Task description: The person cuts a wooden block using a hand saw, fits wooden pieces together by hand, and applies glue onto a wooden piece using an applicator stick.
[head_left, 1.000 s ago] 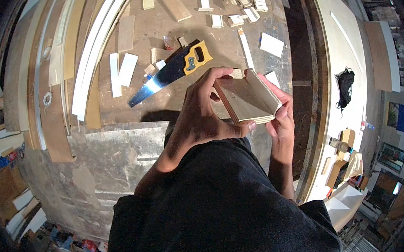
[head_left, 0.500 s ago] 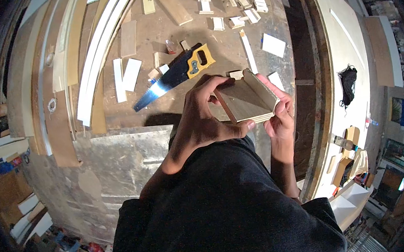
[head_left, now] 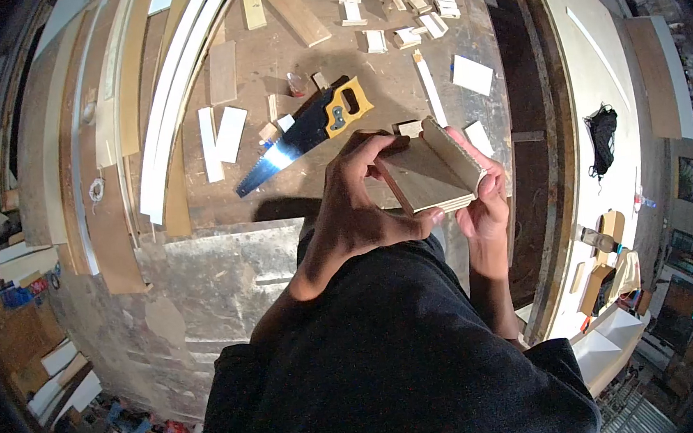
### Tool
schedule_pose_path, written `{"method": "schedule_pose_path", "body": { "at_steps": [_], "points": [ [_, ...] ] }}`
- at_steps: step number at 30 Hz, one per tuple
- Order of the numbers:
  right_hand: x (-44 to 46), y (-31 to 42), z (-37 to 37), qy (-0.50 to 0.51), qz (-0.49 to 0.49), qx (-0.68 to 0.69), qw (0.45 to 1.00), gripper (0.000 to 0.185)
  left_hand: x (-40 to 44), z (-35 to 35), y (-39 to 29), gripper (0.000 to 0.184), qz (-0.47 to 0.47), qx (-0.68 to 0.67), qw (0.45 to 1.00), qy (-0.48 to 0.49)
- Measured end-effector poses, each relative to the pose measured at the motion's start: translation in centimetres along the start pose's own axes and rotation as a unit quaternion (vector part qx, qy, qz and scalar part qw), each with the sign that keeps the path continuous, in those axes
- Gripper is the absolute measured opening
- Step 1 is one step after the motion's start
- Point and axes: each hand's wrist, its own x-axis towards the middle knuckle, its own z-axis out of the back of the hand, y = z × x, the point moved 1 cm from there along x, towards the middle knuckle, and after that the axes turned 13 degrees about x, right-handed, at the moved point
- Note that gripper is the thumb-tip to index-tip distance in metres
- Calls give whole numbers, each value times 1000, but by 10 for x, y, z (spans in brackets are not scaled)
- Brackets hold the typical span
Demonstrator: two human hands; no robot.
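Between my two hands I hold a small plywood assembly (head_left: 434,177), a flat base with an upright side piece along its right edge. My left hand (head_left: 356,207) is closed around its left side, fingers over the far edge and thumb along the near edge. On the right, my right hand (head_left: 483,196) grips the upright piece from outside, its thumb near the front corner. A handsaw (head_left: 302,138) with a yellow and black handle lies on the workbench (head_left: 400,80) just beyond my left hand. A small wood block (head_left: 410,128) shows behind the assembly.
Long boards and white strips (head_left: 176,108) lie along the left of the bench. Several small wooden assemblies (head_left: 407,38) sit at the back. White offcuts (head_left: 473,75) lie to the right. Past a gap, a pale board (head_left: 580,155) carries a bundle of black cord (head_left: 602,140).
The view has shifted slightly, so the bench and its things appear a little to the right and lower. Both hands keep the same hold on the plywood assembly.
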Motion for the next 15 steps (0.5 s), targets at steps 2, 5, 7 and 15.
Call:
{"method": "schedule_pose_path", "body": {
  "at_steps": [2, 5, 7, 15],
  "points": [
    [1, 1, -2, 3, 1, -3, 1000, 88, 1, 0, 0, 88, -4, 7, 1000, -3],
    [2, 2, -3, -3, -5, 11, 1000, 89, 4, 2, -6, 88, -17, 15, 1000, -11],
    [2, 2, 0, 3, -7, 10, 1000, 90, 5, 2, -6, 88, -23, 17, 999, -15],
    [8, -1, -3, 17, 3, 10, 1000, 90, 7, 3, 2, 87, -29, 17, 999, -13]
  ]
}}
